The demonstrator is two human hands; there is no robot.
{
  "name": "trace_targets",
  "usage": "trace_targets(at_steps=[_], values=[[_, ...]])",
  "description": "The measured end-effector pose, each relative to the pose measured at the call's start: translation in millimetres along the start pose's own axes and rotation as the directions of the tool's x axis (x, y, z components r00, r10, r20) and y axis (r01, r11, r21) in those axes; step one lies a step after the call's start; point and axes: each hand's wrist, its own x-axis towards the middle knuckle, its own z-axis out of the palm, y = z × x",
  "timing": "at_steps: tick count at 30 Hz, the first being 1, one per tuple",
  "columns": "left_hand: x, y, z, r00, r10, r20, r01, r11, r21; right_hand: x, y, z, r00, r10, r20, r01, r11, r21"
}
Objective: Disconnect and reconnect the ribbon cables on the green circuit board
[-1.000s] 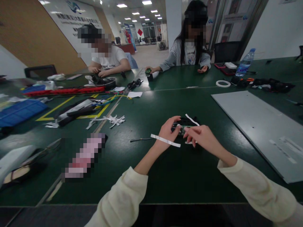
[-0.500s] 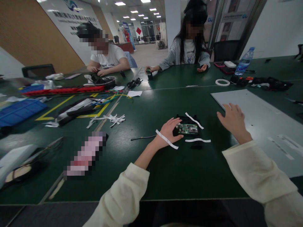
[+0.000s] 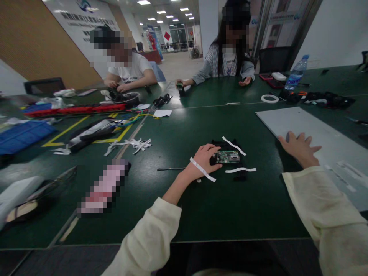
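At a dark green table (image 3: 184,218), a worker's left hand (image 3: 203,163) pinches the left end of a green circuit board (image 3: 228,156) between thumb and fingers, with one white strip (image 3: 234,146) lying beyond the board and another nearer the worker. Well apart from it, the right hand (image 3: 300,149) spreads its fingers at the edge of a grey panel (image 3: 319,142), whether touching or just above cannot be told, while two people sit across the table.
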Motion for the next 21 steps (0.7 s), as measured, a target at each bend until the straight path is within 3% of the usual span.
trace_targets(at_steps=[3,8,21], values=[[-1,1,-2.7,1.0,-0.017,0.02,0.017,0.999,0.04,3,2,6,0.996,0.092,0.004,-0.092,0.996,-0.003],[0,1,-7.1,0.996,-0.026,0.083,0.019,0.997,0.078,3,1,6,0.996,0.084,0.014,-0.084,0.996,-0.005],[0,-6,-8.8,0.998,-0.03,0.062,0.026,0.998,0.058,-5,-15,4,0.997,0.073,0.006,-0.072,0.997,-0.036]])
